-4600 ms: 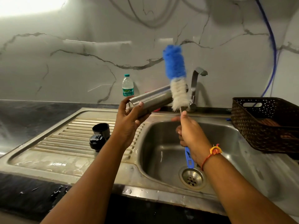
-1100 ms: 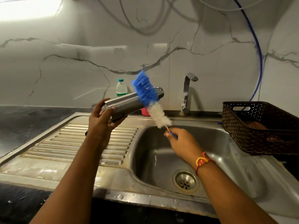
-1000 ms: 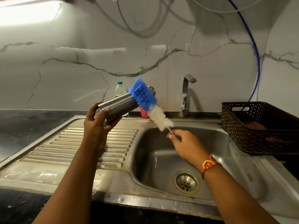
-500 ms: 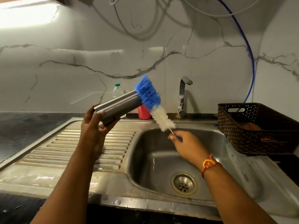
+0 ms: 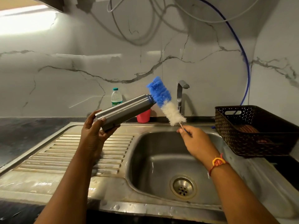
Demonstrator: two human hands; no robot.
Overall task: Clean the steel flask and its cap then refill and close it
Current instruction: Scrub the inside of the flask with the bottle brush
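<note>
1. Gripping the bottom end of a steel flask (image 5: 126,110), the left hand (image 5: 95,131) had its fingers and thumb curled round the base.
2. The flask was held in the air above the ribbed draining board (image 5: 72,152), tilted, with its open mouth pointing up and to the right.
3. The right hand (image 5: 192,139) was raised over the sink (image 5: 140,151) and pinched the thin handle of a bottle brush (image 5: 165,102) between thumb and fingertips.
4. The brush slanted up and to the left, its white bristles nearer the hand and its blue bristles at the tip.
5. The blue bristles lay against the mouth of the flask; whether any had gone inside could not be told.
6. A red and yellow thread bracelet (image 5: 217,162) circled the right wrist.
7. Behind the flask, a pink cup (image 5: 144,117) and a small plastic water bottle (image 5: 116,98) stood by the marble wall.
8. A steel tap (image 5: 180,94) stood behind the sink, just right of the brush.
9. A dark woven basket (image 5: 258,143) sat to the right of the sink.
10. A dark surface (image 5: 24,131) ran off to the left of the draining board.
</note>
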